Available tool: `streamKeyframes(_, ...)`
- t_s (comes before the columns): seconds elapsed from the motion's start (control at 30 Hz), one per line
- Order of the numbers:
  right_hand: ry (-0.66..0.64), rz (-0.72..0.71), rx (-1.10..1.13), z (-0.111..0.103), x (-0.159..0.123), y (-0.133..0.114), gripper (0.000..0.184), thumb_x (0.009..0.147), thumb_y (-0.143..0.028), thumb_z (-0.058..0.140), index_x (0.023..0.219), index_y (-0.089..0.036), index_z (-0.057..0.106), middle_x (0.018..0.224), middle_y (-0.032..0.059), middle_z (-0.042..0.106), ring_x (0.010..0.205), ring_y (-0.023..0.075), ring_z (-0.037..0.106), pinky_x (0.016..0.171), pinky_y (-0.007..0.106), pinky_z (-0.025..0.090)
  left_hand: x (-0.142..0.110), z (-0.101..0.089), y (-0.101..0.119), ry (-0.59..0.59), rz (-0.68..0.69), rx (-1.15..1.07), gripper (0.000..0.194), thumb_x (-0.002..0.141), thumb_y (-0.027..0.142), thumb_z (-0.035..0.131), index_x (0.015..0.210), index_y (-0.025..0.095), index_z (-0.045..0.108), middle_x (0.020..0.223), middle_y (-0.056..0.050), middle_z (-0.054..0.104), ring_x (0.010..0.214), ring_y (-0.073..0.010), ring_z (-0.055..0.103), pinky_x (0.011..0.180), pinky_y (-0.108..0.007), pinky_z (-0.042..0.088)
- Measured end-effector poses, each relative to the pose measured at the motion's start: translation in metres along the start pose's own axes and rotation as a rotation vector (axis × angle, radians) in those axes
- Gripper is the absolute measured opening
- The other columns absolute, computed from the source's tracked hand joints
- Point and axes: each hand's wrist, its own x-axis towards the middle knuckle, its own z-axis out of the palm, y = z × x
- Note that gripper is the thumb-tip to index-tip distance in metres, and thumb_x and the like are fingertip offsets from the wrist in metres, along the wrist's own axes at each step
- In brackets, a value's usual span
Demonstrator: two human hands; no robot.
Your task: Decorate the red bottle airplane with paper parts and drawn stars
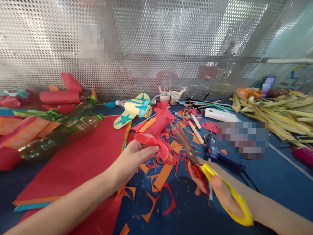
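Note:
My left hand [132,158] pinches a red paper cutout [149,142] with rounded lobes, its thumb on top. Just behind it lies a red paper-wrapped toy plane [161,122] with an orange strip; whether the cutout touches it I cannot tell. In my right hand [221,191] are scissors [232,202] with yellow and red handles. Their blades point up and away, slightly parted, with no paper between them. Orange and red paper scraps [163,176] are strewn on the blue table [188,215] between and below the hands.
On the left, red paper sheets [83,153] lie under a green plastic bottle [63,133]. A yellow paper plane [137,109] with blue stars sits farther back. A dark blue glue gun [222,155] is right of the scissors; dried husks [276,114] are piled far right. Perforated metal [151,42] closes the back.

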Motion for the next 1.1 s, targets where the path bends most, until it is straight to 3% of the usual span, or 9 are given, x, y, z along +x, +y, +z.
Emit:
streamKeyframes(0.13, 0.116, 0.119, 0.108, 0.010, 0.008, 0.003, 0.044, 0.082, -0.066, 0.050, 0.078, -0.022, 0.047, 0.067, -0.0023, 0.046, 0.056, 0.0132, 0.051, 0.055, 0.028, 0.052, -0.006, 0.009, -0.007, -0.036, -0.111, -0.002, 0.020, 0.071, 0.035, 0.076, 0.078, 0.017, 0.068, 0.081, -0.002, 0.072, 0.082, -0.0159, 0.064, 0.081, -0.026, 0.048)
streamKeyframes(0.27, 0.215, 0.089, 0.163, 0.020, 0.015, 0.012, 0.032, 0.077, -0.043, 0.068, 0.083, -0.024, 0.044, 0.080, -0.0012, 0.052, 0.070, 0.0144, 0.058, 0.067, 0.029, 0.054, -0.012, 0.017, -0.014, -0.073, -0.160, -0.034, 0.022, 0.071, 0.037, 0.075, 0.081, 0.018, 0.069, 0.087, -0.002, 0.073, 0.084, -0.0159, 0.065, 0.079, -0.024, 0.049)
streamKeyframes(0.5, 0.307, -0.030, 0.125, 0.022, 0.019, 0.014, 0.021, 0.077, -0.029, 0.062, 0.081, -0.024, 0.042, 0.081, -0.0011, 0.047, 0.076, 0.0151, 0.054, 0.076, 0.032, 0.051, -0.014, 0.021, -0.021, -0.071, -0.229, -0.097, 0.028, 0.065, 0.033, 0.081, 0.084, 0.019, 0.066, 0.074, 0.001, 0.071, 0.071, -0.0122, 0.065, 0.073, -0.023, 0.050)
streamKeyframes(0.6, 0.349, -0.036, 0.132, 0.017, 0.022, 0.011, 0.021, 0.075, -0.029, 0.061, 0.082, -0.024, 0.042, 0.082, -0.0003, 0.048, 0.077, 0.0163, 0.056, 0.078, 0.035, 0.051, -0.011, 0.018, -0.017, -0.089, -0.246, -0.044, 0.031, 0.065, 0.026, 0.081, 0.090, 0.023, 0.062, 0.073, 0.003, 0.073, 0.069, -0.0113, 0.065, 0.069, -0.021, 0.049)
streamKeyframes(0.7, 0.361, -0.028, 0.199, 0.012, 0.025, 0.012, 0.022, 0.074, -0.028, 0.063, 0.082, -0.024, 0.042, 0.081, -0.0012, 0.048, 0.079, 0.0160, 0.059, 0.080, 0.034, 0.051, -0.010, 0.016, -0.013, -0.203, -0.293, 0.106, 0.020, 0.066, 0.027, 0.079, 0.079, 0.020, 0.066, 0.074, 0.000, 0.075, 0.071, -0.0117, 0.066, 0.069, -0.020, 0.048)
streamKeyframes(0.83, 0.313, -0.034, 0.219, 0.010, 0.027, 0.011, 0.020, 0.074, -0.023, 0.062, 0.081, -0.024, 0.043, 0.080, -0.0019, 0.049, 0.076, 0.0141, 0.058, 0.077, 0.031, 0.052, -0.011, 0.018, -0.013, -0.304, -0.374, 0.179, 0.021, 0.068, 0.037, 0.076, 0.079, 0.020, 0.073, 0.080, -0.004, 0.076, 0.073, -0.0140, 0.066, 0.068, -0.022, 0.048)
streamKeyframes(0.97, 0.228, -0.034, 0.216, 0.011, 0.026, 0.011, 0.019, 0.075, -0.024, 0.063, 0.079, -0.023, 0.045, 0.076, -0.0031, 0.048, 0.067, 0.0118, 0.052, 0.068, 0.027, 0.050, -0.012, 0.019, -0.018, -0.259, -0.361, 0.155, 0.019, 0.065, 0.040, 0.078, 0.074, 0.023, 0.075, 0.072, 0.001, 0.073, 0.064, -0.0117, 0.063, 0.060, -0.020, 0.045)
streamKeyframes(1.03, 0.180, -0.030, 0.262, 0.012, 0.024, 0.013, 0.022, 0.079, -0.035, 0.064, 0.082, -0.022, 0.047, 0.075, -0.0030, 0.048, 0.063, 0.0110, 0.050, 0.063, 0.026, 0.049, -0.012, 0.019, -0.019, -0.210, -0.349, 0.143, 0.018, 0.062, 0.036, 0.080, 0.072, 0.023, 0.074, 0.072, 0.001, 0.073, 0.065, -0.0123, 0.062, 0.061, -0.020, 0.046)
streamKeyframes(1.1, 0.126, -0.042, 0.371, 0.013, 0.020, 0.014, 0.037, 0.081, -0.057, 0.058, 0.085, -0.022, 0.047, 0.073, -0.0029, 0.047, 0.059, 0.0109, 0.047, 0.058, 0.026, 0.049, -0.012, 0.019, -0.019, -0.147, -0.321, 0.108, 0.018, 0.062, 0.035, 0.081, 0.072, 0.022, 0.074, 0.073, 0.000, 0.073, 0.068, -0.0137, 0.063, 0.064, -0.022, 0.047)
